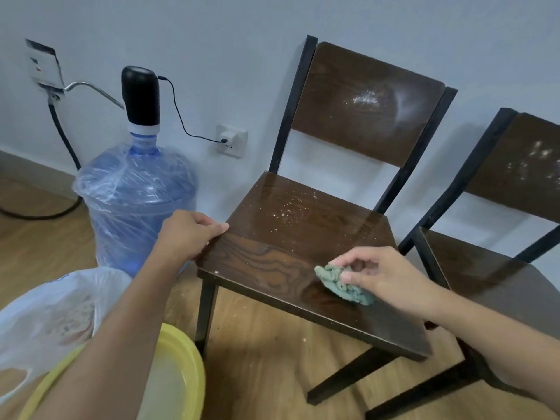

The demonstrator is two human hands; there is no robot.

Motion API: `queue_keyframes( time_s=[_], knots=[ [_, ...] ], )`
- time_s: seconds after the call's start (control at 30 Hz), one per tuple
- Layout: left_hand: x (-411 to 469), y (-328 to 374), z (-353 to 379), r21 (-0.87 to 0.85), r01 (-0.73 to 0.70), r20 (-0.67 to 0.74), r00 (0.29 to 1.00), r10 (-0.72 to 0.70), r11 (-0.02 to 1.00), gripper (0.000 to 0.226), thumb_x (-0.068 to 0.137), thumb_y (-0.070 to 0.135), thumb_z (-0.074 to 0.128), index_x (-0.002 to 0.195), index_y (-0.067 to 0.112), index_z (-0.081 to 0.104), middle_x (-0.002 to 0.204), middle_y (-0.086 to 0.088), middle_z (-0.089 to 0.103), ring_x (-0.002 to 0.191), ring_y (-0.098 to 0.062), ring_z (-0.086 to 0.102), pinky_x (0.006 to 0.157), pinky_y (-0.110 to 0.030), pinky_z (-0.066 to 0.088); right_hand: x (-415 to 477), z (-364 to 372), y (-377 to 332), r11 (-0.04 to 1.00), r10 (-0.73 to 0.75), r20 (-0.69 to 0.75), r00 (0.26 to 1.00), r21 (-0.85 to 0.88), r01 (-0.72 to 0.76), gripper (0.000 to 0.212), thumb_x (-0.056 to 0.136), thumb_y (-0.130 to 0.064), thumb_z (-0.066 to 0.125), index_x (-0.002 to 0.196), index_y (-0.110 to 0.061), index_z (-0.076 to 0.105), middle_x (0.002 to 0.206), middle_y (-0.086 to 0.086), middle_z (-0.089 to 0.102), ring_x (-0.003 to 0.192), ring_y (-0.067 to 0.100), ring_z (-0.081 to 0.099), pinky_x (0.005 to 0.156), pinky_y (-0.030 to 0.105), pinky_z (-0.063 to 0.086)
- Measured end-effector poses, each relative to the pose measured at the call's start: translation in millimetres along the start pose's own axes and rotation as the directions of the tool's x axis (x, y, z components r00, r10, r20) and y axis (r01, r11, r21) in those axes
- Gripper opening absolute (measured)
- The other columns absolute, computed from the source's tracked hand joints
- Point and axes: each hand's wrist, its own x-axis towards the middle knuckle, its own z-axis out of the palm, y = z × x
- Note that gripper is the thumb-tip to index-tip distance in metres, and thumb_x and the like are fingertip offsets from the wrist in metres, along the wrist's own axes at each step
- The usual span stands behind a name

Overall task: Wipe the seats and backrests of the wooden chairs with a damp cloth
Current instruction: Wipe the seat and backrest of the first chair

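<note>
Two wooden chairs against far wall: centre chair point(306, 237) with white dust on backrest and far half of seat, near half clean; right chair point(497, 237) just beside it, dusty backrest. Water jug point(133, 201) with black pump, left of centre chair. Yellow basin point(178, 374) near left, white plastic bag point(54, 313) beside it. Left hand point(188, 234) gripping seat's left edge. Right hand point(381, 277) pinching green cloth point(339, 284), pressed on seat's near-right part.
</note>
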Motion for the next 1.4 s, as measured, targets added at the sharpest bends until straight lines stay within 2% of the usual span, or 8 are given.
queue_keyframes(
  time_s=[0.17, 0.4, 0.63, 0.73, 0.9, 1.13, 1.3, 1.4],
  knots=[
    [5.3, -3.5, 3.6, 0.023, 0.002, -0.007, 1.000, -0.001, 1.000, 0.025, 0.087, 0.045, 0.078, 0.078, 0.022, 0.077, 0.084, -0.001, 0.076, 0.086, -0.020, 0.070, 0.078, -0.039, 0.058, 142.3, -36.2, 45.7, 0.980, 0.135, -0.436, 0.890, -0.073, -0.185, 0.021, 0.091, -0.013, 0.072, 0.111, -0.018, 0.075, 0.106, 0.001, 0.074, 0.099, 0.018, 0.067, 0.091, 0.027, 0.052],
    [9.1, -2.8, 5.7, 0.015, -0.021, -0.018, 1.000, 0.021, 1.000, 0.025, 0.086, 0.044, 0.078, 0.075, 0.023, 0.078, 0.078, 0.000, 0.079, 0.080, -0.018, 0.075, 0.087, -0.043, 0.060, 248.7, -11.6, 40.7, 0.957, 0.219, -0.564, 0.796, -0.034, -0.287, 0.025, 0.097, -0.005, 0.060, 0.120, -0.005, 0.072, 0.117, 0.014, 0.072, 0.090, 0.019, 0.058, 0.085, 0.027, 0.049],
    [15.3, -2.1, -3.1, -0.075, 0.012, 0.084, 0.996, -0.005, 0.997, 0.024, 0.087, 0.030, 0.082, 0.075, 0.010, 0.078, 0.068, -0.006, 0.072, 0.058, -0.017, 0.064, 0.044, -0.022, 0.050, 247.7, 3.2, 31.7, 0.988, 0.020, -0.459, 0.888, -0.126, -0.087, 0.028, 0.097, -0.005, 0.060, 0.119, -0.012, 0.075, 0.121, 0.009, 0.073, 0.109, 0.021, 0.064, 0.095, 0.028, 0.050],
    [13.2, 3.0, -5.0, -0.132, 0.037, 0.136, 0.990, -0.019, 0.991, 0.021, 0.089, 0.020, 0.080, 0.078, 0.003, 0.075, 0.070, -0.010, 0.070, 0.053, -0.014, 0.064, 0.038, -0.018, 0.048, 224.0, 11.5, 20.4, 0.991, -0.068, -0.395, 0.916, -0.133, 0.016, 0.027, 0.097, -0.005, 0.061, 0.118, -0.015, 0.076, 0.119, 0.005, 0.073, 0.102, 0.013, 0.061, 0.091, 0.021, 0.045],
    [8.8, 6.6, -9.3, -0.120, 0.038, 0.145, 0.989, -0.020, 0.992, 0.022, 0.088, 0.026, 0.082, 0.080, 0.007, 0.076, 0.087, -0.020, 0.076, 0.072, -0.025, 0.072, 0.060, -0.033, 0.060, 162.9, 37.9, -8.0, 0.979, -0.197, -0.280, 0.940, -0.112, 0.171, 0.028, 0.095, -0.012, 0.066, 0.114, -0.029, 0.077, 0.113, -0.012, 0.075, 0.104, 0.003, 0.063, 0.096, 0.021, 0.048],
    [4.2, 9.0, -5.8, 0.000, 0.015, 0.063, 0.998, -0.015, 1.000, 0.022, 0.090, 0.035, 0.078, 0.084, 0.014, 0.077, 0.090, -0.010, 0.075, 0.077, -0.019, 0.069, 0.055, -0.026, 0.052, 50.4, 65.5, -29.4, 0.930, -0.366, -0.053, 0.929, -0.065, 0.363, 0.032, 0.093, -0.009, 0.069, 0.115, -0.031, 0.077, 0.111, -0.019, 0.071, 0.108, -0.002, 0.064, 0.090, 0.011, 0.050],
    [-0.7, 7.9, -4.9, 0.080, -0.019, 0.016, 1.000, 0.017, 0.997, 0.021, 0.087, 0.042, 0.078, 0.079, 0.023, 0.077, 0.090, -0.003, 0.076, 0.087, -0.024, 0.071, 0.084, -0.044, 0.062, -9.7, 32.4, -34.9, 0.973, -0.226, 0.183, 0.957, 0.080, 0.215, 0.025, 0.090, -0.009, 0.073, 0.104, -0.028, 0.081, 0.104, -0.014, 0.077, 0.104, 0.002, 0.069, 0.084, 0.015, 0.056],
    [0.8, 2.3, -3.6, 0.071, -0.042, 0.029, 0.999, 0.040, 0.997, 0.019, 0.089, 0.041, 0.077, 0.080, 0.024, 0.076, 0.088, -0.001, 0.076, 0.087, -0.021, 0.072, 0.088, -0.045, 0.061, 19.6, -7.6, -19.0, 0.968, -0.067, -0.107, 0.992, 0.234, 0.091, 0.026, 0.089, -0.007, 0.074, 0.105, -0.027, 0.080, 0.101, -0.005, 0.079, 0.094, 0.009, 0.073, 0.076, 0.016, 0.057]
  ],
)
